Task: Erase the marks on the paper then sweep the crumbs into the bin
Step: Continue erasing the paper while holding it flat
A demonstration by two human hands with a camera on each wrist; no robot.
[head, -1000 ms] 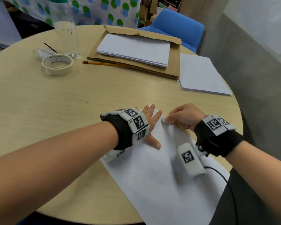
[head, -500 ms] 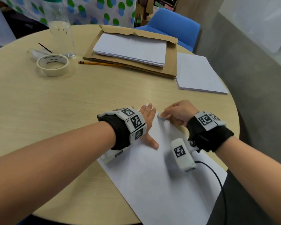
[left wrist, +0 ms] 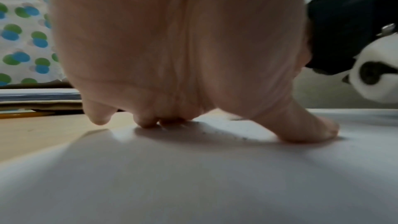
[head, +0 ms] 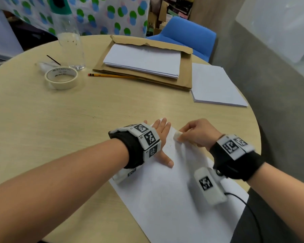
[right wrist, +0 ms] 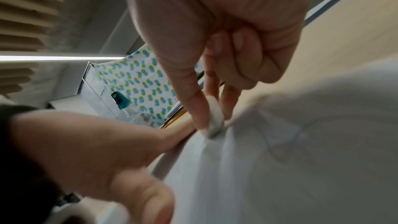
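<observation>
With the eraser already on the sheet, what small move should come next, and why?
Probably another short rubbing stroke with the right hand. It pinches the eraser, whose tip touches the paper near the far corner, and small dark specks lie on the sheet beside it. The left hand lies flat on the paper and holds it down. No bin is in view, so sweeping seems to come later.

The head view looks forward and down from above the round worktop (head: 42,120), taking in both forearms and the sheet of paper (head: 165,199). The left wrist view sits almost on the paper (left wrist: 193,185), facing along the palm. The right wrist view looks up close along the fingers. All three share the paper's far corner
</observation>
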